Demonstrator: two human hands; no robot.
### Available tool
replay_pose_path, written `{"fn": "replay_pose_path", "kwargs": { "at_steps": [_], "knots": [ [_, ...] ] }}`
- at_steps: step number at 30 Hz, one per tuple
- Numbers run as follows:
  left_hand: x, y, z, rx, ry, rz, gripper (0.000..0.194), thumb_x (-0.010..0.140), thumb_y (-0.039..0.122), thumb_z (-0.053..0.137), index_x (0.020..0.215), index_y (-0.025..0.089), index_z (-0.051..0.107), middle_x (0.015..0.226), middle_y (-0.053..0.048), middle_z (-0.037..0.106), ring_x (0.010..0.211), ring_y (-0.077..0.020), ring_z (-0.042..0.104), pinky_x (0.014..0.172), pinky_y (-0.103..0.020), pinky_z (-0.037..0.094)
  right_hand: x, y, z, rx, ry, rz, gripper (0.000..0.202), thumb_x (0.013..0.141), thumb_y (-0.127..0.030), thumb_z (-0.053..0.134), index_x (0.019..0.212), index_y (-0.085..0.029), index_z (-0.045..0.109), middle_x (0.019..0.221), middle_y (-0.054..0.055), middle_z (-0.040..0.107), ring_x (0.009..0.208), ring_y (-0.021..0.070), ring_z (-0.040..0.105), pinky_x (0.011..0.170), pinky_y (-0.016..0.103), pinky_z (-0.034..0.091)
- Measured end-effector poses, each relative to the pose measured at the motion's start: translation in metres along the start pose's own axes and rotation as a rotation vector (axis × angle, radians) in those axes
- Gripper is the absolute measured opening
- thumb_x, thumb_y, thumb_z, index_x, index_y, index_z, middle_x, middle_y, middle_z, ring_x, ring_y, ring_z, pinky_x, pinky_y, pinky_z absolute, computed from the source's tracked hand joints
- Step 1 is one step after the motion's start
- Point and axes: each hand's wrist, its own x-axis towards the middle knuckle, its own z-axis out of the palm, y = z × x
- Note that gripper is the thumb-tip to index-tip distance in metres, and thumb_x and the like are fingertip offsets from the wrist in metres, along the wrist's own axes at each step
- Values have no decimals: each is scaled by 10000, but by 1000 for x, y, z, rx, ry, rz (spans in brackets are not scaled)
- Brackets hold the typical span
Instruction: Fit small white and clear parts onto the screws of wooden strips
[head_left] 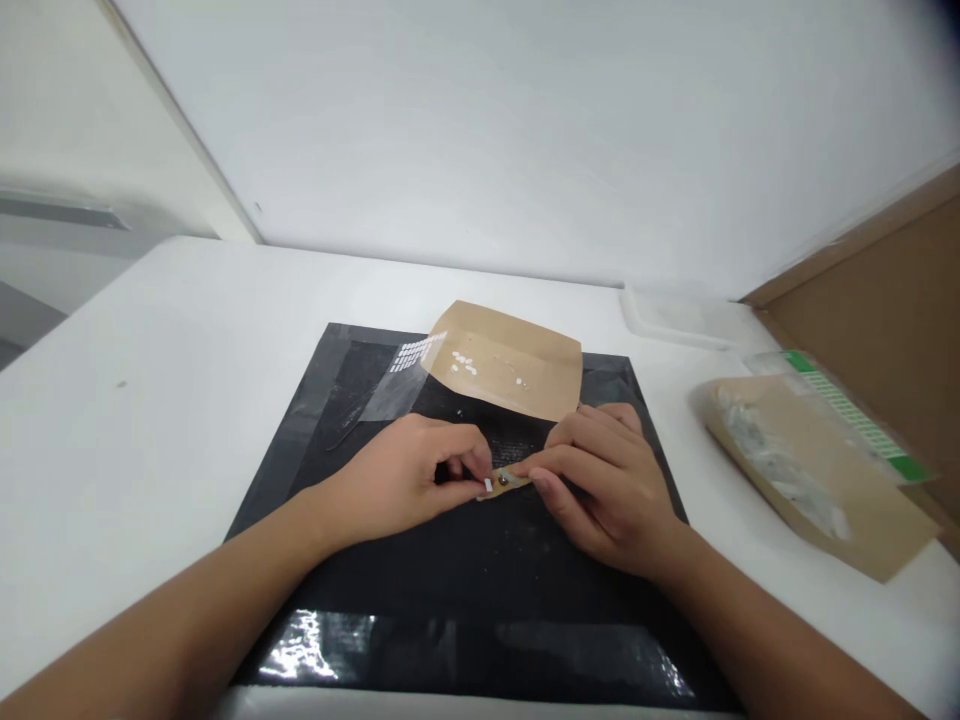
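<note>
Between my hands, low over the black mat [465,580], is a narrow tan strip [513,481] with a small dark, shiny round piece [503,480] on it. My left hand [420,475] pinches a tiny white rectangular piece [488,485] between thumb and finger, at the strip's left end. My right hand [604,485] has its thumb and fingers closed on the strip's right end. Whether the white piece touches the strip I cannot tell.
Behind my hands lies a brown paper sheet [517,360] with several white bits. Beside it is a clear sheet of white labels [412,360]. At right stand a brown paper packet [810,470], a green-edged clear pack [855,410] and a translucent tray [679,318].
</note>
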Motion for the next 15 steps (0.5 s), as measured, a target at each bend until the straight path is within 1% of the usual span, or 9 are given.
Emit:
{"fn": "replay_pose_path", "kwargs": {
  "at_steps": [2, 6, 15],
  "knots": [
    [-1, 0, -1, 86, -24, 61, 47, 966, 210, 716, 1003, 213, 744, 918, -2, 777, 795, -141, 710, 742, -252, 534, -1, 2, 2, 2, -6, 7, 219, 1021, -226, 593, 843, -205, 718, 751, -2, 623, 697, 142, 537, 729, 372, 290],
    [-3, 0, -4, 181, -65, 156, 114, 1033, 242, 629, 1060, 221, 739, 993, -20, 758, 890, -161, 703, 807, -278, 526, -3, 6, 5, 6, -9, 19, 221, 1018, -231, 599, 835, -197, 717, 752, 2, 626, 694, 141, 518, 729, 372, 279],
    [-4, 7, -13, 171, -162, 165, 152, 1044, 282, 612, 1122, 212, 723, 1068, -56, 735, 942, -182, 695, 855, -298, 538, -3, 5, 3, 5, 13, 7, 256, 1019, -226, 586, 804, -190, 720, 732, 5, 616, 682, 145, 502, 728, 371, 270]
  ]
}}
